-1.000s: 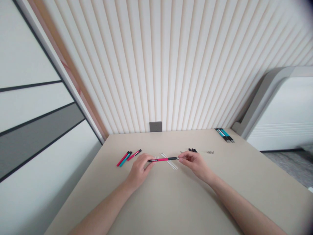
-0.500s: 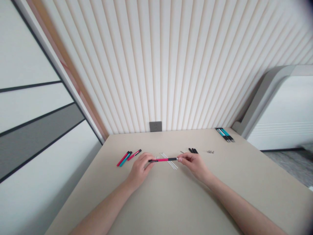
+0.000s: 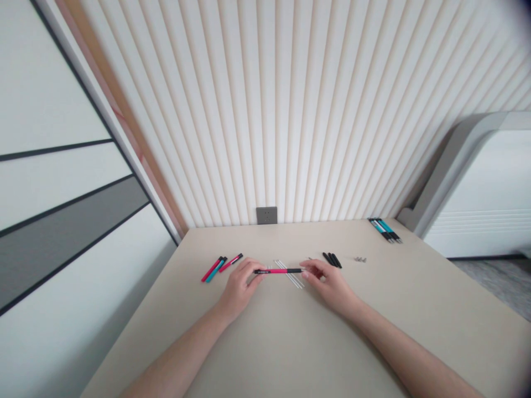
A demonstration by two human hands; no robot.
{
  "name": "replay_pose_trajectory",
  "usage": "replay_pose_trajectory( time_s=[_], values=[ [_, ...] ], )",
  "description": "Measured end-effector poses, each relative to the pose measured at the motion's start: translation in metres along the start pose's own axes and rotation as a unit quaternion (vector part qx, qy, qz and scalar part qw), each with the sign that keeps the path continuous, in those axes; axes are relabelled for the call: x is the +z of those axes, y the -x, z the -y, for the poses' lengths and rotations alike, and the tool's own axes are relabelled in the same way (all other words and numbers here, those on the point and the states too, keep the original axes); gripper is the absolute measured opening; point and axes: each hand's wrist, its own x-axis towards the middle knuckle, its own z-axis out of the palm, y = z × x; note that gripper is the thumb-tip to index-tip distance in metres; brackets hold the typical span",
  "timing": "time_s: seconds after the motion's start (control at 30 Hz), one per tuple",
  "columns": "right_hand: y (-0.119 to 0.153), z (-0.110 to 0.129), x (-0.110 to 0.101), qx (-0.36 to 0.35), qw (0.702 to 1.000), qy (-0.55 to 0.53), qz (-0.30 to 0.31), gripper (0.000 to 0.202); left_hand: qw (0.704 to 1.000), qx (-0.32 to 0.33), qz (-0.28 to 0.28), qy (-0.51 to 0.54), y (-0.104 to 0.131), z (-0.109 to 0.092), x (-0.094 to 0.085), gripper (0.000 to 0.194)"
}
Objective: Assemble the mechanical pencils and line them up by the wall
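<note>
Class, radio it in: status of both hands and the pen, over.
Left hand shut on pink pen, right hand pinching its black tip end. Pen level above table. White refills lie just beneath; nothing blocking.

Item count on the tabletop, as I see it through the head camera.
I count one pink pen held between two hands, three pens at left, three black caps, a few white refills, roughly three teal pens far right, and one wall socket.
</note>
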Motion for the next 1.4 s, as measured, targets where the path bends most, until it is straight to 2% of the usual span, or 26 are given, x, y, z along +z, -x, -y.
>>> replay_pose_trajectory(
  time_s=[0.07, 0.27, 0.6, 0.73, 0.9, 1.07, 1.2, 1.3, 1.4],
  values=[
    [0.000, -0.001, 0.000, -0.012, 1.000, -0.009, 0.005, 0.031, 1.000, -0.004, -0.001, -0.002, 0.000, 0.001, 0.000, 0.007],
    [0.001, -0.001, 0.001, -0.026, 0.999, 0.019, 0.018, 0.021, 1.000, 0.009, 0.004, 0.006, 0.001, -0.002, 0.001, 0.008],
    [0.000, -0.002, -0.005, -0.003, 1.000, 0.021, -0.011, 0.026, 1.000, -0.004, -0.012, -0.006, 0.000, 0.000, -0.003, 0.007],
    [0.000, -0.006, -0.003, 0.025, 1.000, 0.009, -0.008, 0.031, 1.000, 0.007, -0.010, -0.006, 0.000, 0.000, -0.003, 0.008],
    [0.001, -0.011, -0.001, 0.056, 0.998, 0.027, 0.028, 0.054, 1.000, 0.016, -0.009, -0.001, 0.001, 0.000, -0.003, 0.008],
    [-0.002, -0.011, -0.004, 0.012, 1.000, -0.020, -0.013, 0.039, 1.000, 0.010, -0.020, -0.003, 0.000, -0.002, -0.005, 0.006],
    [-0.003, -0.009, -0.007, -0.005, 1.000, -0.001, -0.011, 0.029, 1.000, 0.006, -0.026, -0.005, -0.001, -0.003, -0.006, 0.005],
    [-0.003, -0.007, -0.008, 0.003, 1.000, 0.016, -0.006, 0.031, 1.000, 0.013, -0.020, -0.001, 0.000, -0.003, -0.006, 0.005],
    [-0.002, -0.007, -0.007, 0.021, 0.999, 0.041, 0.002, 0.043, 1.000, 0.022, -0.020, -0.001, 0.001, -0.003, -0.005, 0.007]
  ],
)
